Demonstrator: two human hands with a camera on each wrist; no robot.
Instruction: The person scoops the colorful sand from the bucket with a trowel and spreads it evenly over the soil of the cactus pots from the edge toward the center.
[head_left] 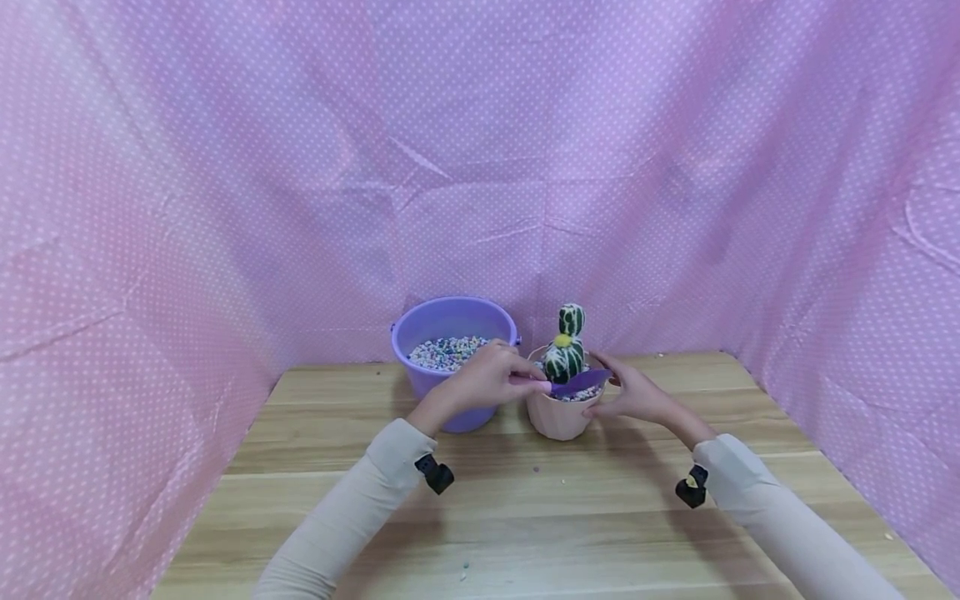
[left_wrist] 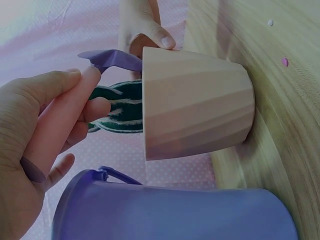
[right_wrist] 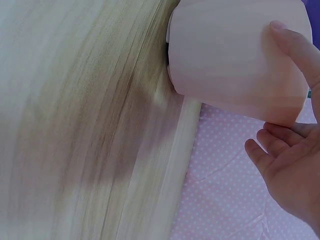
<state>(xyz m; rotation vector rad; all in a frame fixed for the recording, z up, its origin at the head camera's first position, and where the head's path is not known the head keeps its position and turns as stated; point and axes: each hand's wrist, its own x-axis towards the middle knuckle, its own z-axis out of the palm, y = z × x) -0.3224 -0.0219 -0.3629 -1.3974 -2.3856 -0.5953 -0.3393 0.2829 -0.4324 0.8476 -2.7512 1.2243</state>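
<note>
My left hand point(head_left: 489, 377) grips the pink handle of a small trowel point(left_wrist: 61, 120) with a purple blade. The blade lies over the rim of a pale peach flowerpot point(head_left: 558, 417), in front of a green-and-white toy cactus point(head_left: 564, 364) with a yellow flower. Small multicoloured pebbles show around the cactus base. My right hand point(head_left: 636, 395) holds the pot from its right side, thumb on the near wall and fingers round the far side, as the right wrist view point(right_wrist: 295, 150) shows in part. Any pebbles on the blade cannot be made out.
A purple bucket point(head_left: 450, 313) stands left of the pot, partly filled with multicoloured pebbles point(head_left: 444, 353). Stray pebbles lie on the wooden table point(head_left: 555, 517). Pink dotted cloth point(head_left: 480, 208) hangs behind the table and along both sides.
</note>
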